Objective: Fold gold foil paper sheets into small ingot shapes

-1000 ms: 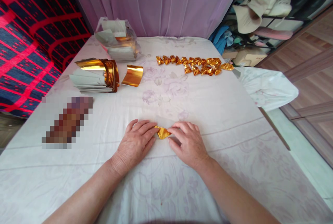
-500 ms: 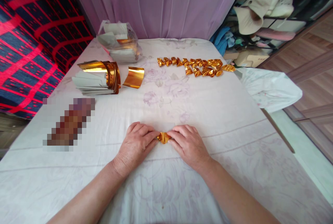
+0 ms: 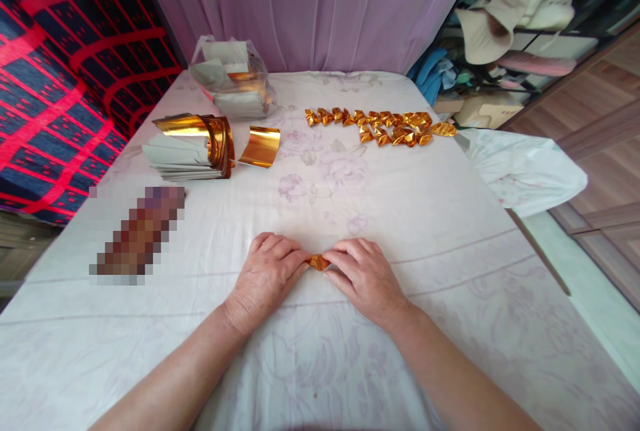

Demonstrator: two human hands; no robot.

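A small piece of folded gold foil paper (image 3: pixel 318 262) lies low over the white floral cloth, pinched at both ends. My left hand (image 3: pixel 270 276) grips its left end between thumb and fingers. At the opposite end, my right hand (image 3: pixel 367 277) is closed on it in the same way. Only the gold middle of the paper shows; the ends are hidden by my fingers. Beyond my hands, towards the back right, several folded gold foil pieces (image 3: pixel 370 119) lie in two rows.
A stack of gold-and-grey foil sheets (image 3: pixel 187 154) stands at the left, beside a single curled sheet (image 3: pixel 260 147). Behind it is a clear plastic bag (image 3: pixel 235 77) of more sheets. A blurred-out item (image 3: pixel 137 234) lies front left. A white bag (image 3: pixel 530 167) hangs past the right edge.
The gold paper now looks flatter and narrower between my fingers, and the pale flap behind it no longer shows. Both hands stay in nearly the same place; the view has shifted slightly.
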